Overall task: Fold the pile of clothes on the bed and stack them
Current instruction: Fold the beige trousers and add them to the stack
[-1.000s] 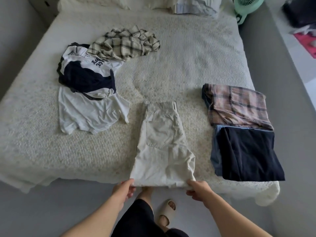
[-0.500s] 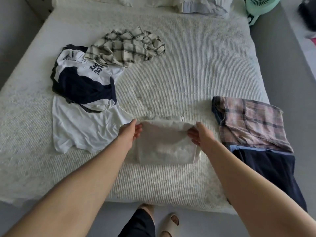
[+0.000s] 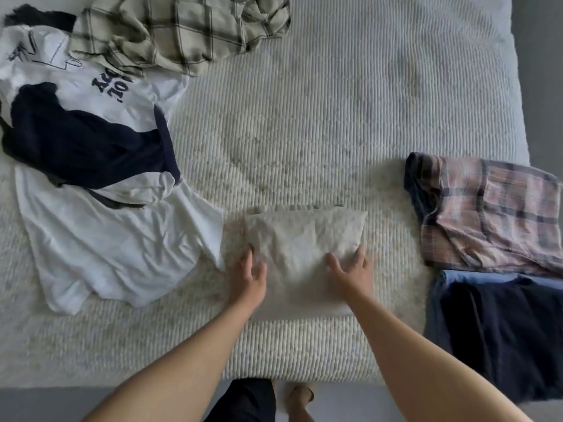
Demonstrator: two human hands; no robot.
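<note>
Both hands are lying flat with fingers spread on the folded cream shorts (image 3: 304, 248), grasping nothing: the left hand (image 3: 248, 277) is pressing the lower left part of the bundle and the right hand (image 3: 350, 274) the lower right part. The shorts are sitting in the lower centre of the frame, near the front edge of the bed (image 3: 304, 117), as a compact rectangle with its long axis running left to right across the picture.

The bed is wearing a ribbed, off-white cover, and a strip of grey floor (image 3: 45, 403) is showing along the bottom of the frame.

Just left of the shorts a white T-shirt (image 3: 106, 254) is lying crumpled and unfolded. Above it, at the left edge, a white and navy shirt (image 3: 85, 117) is carrying dark printed lettering that is sitting upside down and partly creased, so it cannot be read with certainty. In the upper left a cream checked shirt (image 3: 182, 28) is lying bunched.

At the right of the frame a folded pink plaid garment (image 3: 493, 214) is resting on the bed, and just below it a folded navy garment (image 3: 502, 336) is lying with a light blue layer showing under its edge.
</note>
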